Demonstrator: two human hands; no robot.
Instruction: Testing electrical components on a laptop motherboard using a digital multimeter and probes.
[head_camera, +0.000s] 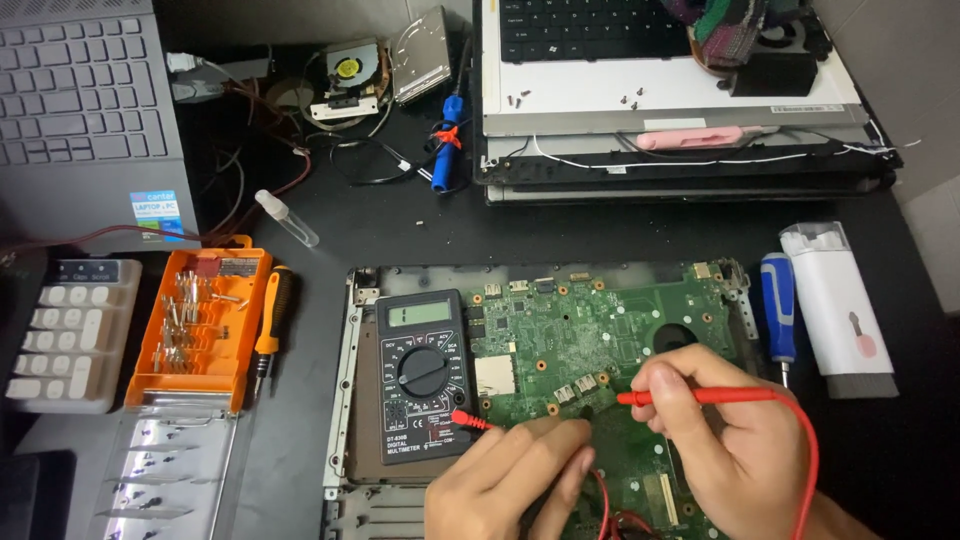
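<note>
Fingers (668, 385) of the right hand (725, 440) are pinched shut around a red probe (690, 397), which is held level with its tip pointed left over the green circuit board (590, 330); the probe's red lead (808, 450) is looped down past the wrist. The left hand (505, 480) is laid palm-down on the lower part of the board, fingers curled together, and whether anything is gripped beneath them cannot be told — a second red lead (603, 500) is seen emerging just beside the hand. Just left of that hand, a black multimeter (423, 375) is rested flat on the board's metal frame (345, 380), with a red plug (468, 420) seated in its lower right corner. Further left, an orange screwdriver-bit case (200, 330) is lain open on the table (400, 230), with an orange-handled screwdriver (270, 325) just beside it and a white keypad (60, 335) beyond. To the right of the board, a blue-handled screwdriver (778, 305) and a white cleaning tool (840, 310) are placed side by side. Farther back, a small clear bottle (287, 218), a cooling fan (350, 75) and a blue-handled tool (448, 140) are scattered among wires — flanked by a grey laptop (85, 110) on the left and a dismantled laptop (680, 90) on the right.
</note>
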